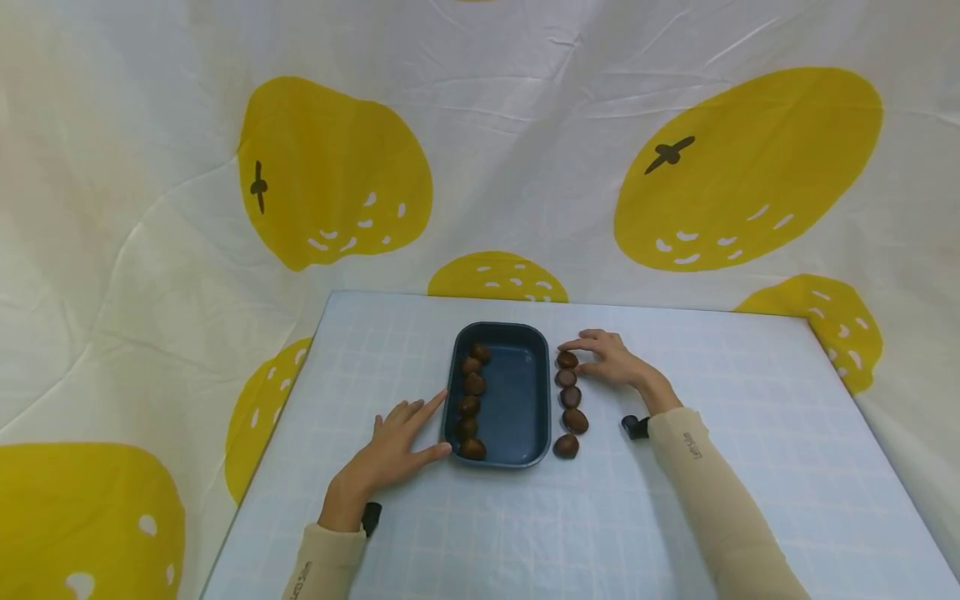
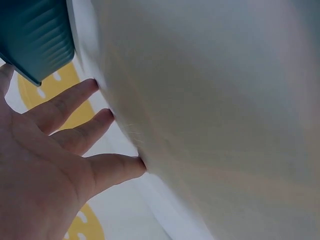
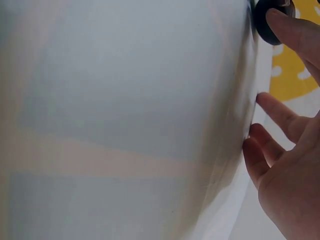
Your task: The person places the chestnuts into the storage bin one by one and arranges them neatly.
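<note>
A dark blue rectangular tray (image 1: pixel 517 392) lies on the table, with several brown chestnuts (image 1: pixel 469 406) lined up along its left inner side. Just right of the tray, several more chestnuts (image 1: pixel 571 397) form a second row. My right hand (image 1: pixel 611 362) pinches the farthest chestnut (image 1: pixel 567 360) of that row between thumb and index finger; its other fingertips rest on the table in the right wrist view. With fingers spread, my left hand (image 1: pixel 393 450) touches the tray's left wall with index finger and thumb. In the left wrist view its other fingertips rest on the tabletop.
The table (image 1: pixel 675 517) has a pale checked cover. Behind it hangs a white cloth (image 1: pixel 517 192) printed with large yellow fruit. A small black strap piece (image 1: pixel 635 427) shows at the right wrist, and another (image 1: pixel 371 518) at the left.
</note>
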Demonstrator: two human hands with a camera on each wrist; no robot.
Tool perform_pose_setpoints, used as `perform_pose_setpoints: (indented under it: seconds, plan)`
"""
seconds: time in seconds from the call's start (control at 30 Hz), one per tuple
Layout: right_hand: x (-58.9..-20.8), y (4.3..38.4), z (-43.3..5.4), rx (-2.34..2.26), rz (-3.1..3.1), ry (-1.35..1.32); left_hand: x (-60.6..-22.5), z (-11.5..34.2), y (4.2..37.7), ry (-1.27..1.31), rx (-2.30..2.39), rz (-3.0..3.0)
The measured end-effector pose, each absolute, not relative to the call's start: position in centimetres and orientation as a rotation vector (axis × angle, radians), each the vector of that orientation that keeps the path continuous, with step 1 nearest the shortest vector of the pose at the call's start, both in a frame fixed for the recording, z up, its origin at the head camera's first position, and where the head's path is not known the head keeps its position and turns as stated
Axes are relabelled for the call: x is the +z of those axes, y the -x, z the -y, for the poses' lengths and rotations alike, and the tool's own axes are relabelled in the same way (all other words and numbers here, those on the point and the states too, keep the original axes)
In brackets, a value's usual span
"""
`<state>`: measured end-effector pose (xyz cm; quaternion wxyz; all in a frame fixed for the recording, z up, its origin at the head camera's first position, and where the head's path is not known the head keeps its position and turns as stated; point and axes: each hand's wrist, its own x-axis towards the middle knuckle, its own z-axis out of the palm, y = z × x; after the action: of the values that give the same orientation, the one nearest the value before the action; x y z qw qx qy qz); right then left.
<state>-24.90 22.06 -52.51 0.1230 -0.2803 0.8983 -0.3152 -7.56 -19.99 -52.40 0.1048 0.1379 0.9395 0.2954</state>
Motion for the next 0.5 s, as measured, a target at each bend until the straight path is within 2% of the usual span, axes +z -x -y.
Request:
perform_pose_setpoints:
  seconds: [0.5]
  plan:
    - [-52.55,25.15,-21.67,-0.971,-2.658,0.731,-52.26,20.08,7.5,-0.423,0.871,-2.766]
